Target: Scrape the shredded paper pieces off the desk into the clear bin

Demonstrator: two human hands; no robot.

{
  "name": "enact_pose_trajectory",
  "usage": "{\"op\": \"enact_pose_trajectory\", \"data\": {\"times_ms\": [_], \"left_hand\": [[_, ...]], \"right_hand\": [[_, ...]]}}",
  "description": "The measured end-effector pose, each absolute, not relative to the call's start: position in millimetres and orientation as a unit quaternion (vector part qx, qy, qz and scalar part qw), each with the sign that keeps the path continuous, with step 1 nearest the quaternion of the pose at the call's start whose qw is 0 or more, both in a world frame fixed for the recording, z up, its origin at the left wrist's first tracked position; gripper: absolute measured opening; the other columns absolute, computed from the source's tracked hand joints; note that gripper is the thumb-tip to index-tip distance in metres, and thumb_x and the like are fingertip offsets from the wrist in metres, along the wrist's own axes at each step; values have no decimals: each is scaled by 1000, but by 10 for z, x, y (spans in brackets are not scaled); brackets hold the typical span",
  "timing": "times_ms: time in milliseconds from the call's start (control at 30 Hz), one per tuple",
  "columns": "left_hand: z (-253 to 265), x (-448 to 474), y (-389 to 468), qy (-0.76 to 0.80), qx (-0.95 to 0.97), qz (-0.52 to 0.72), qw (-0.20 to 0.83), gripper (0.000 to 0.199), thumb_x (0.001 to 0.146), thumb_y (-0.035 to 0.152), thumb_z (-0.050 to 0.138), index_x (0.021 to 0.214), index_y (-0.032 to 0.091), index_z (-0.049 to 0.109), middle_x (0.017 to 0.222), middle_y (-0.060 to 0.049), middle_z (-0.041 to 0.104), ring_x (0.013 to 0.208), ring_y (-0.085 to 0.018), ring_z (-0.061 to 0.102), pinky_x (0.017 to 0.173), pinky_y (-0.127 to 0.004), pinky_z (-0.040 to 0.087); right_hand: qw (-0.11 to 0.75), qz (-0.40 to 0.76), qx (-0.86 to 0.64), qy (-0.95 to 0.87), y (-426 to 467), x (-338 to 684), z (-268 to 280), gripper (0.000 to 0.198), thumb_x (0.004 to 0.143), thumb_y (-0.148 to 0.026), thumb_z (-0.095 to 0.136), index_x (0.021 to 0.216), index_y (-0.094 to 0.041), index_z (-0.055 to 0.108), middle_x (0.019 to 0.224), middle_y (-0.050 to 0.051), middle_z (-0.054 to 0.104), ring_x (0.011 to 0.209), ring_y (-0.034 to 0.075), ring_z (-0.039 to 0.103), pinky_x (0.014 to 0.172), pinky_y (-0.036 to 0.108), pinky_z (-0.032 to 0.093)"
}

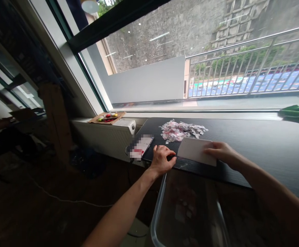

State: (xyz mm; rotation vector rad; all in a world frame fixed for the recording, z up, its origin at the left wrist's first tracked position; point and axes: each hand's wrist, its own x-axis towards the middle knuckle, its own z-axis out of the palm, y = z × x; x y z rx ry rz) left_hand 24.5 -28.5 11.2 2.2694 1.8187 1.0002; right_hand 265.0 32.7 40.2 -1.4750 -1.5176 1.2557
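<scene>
My right hand (220,152) grips a white rectangular card (194,149) by its right end, thumb on top, just above the front part of a black tabletop (244,144). Left of the card, my left hand (163,158) is at the table's front edge. Its thumb and forefinger are curled together in a pinch; whatever is between the tips, if anything, is too small to make out. Behind the card lies a heap of small white and pinkish paper pieces (176,129). A phone (145,144), partly blurred out, rests at the table's left corner beside my left hand.
Below the table edge stands a clear plastic bin (156,219) with some pale pieces inside. A radiator (103,137) beside the table carries a cardboard sheet (95,118) with small colourful items. Green cloth (298,112) lies at the right by the window. A white cable (69,200) crosses the floor.
</scene>
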Motion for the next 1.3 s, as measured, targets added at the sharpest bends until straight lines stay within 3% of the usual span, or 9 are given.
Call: {"op": "enact_pose_trajectory", "data": {"times_ms": [633, 867, 1067, 1300], "left_hand": [[144, 240, -526, 558, 760, 327, 62, 8, 73, 17, 65, 77, 22, 70, 85, -2, 63, 99, -22, 57, 110, -56, 22], [221, 186, -652, 529, 765, 361, 70, 12, 77, 16, 59, 75, 22, 69, 84, -2, 63, 97, -20, 58, 109, -53, 24], [215, 75, -301, 565, 735, 374, 6, 14, 76, 14, 58, 75, 23, 69, 82, -2, 67, 93, -20, 59, 100, -44, 37], [45, 58, -44, 645, 663, 372, -78, 16, 78, 13, 55, 76, 21, 68, 82, -5, 68, 95, -25, 59, 103, -52, 33]], "right_hand": [[306, 564, -547, -537, 137, 2617, 559, 9, 58, -11, 68, 67, -15, 69, 63, 2, 70, 56, 13, 60, 52, 23, 46], [265, 566, -493, -605, -16, 2808, 521, 20, 58, -24, 72, 76, -15, 69, 72, 3, 72, 65, 18, 65, 58, 27, 51], [368, 424, -444, -699, -18, 2948, 480, 25, 64, -35, 76, 80, -18, 68, 68, 3, 71, 63, 20, 66, 58, 30, 54], [478, 330, -461, -671, 347, 2457, 445, 17, 77, -29, 62, 91, -19, 65, 83, 8, 74, 74, 22, 70, 68, 38, 57]]}}
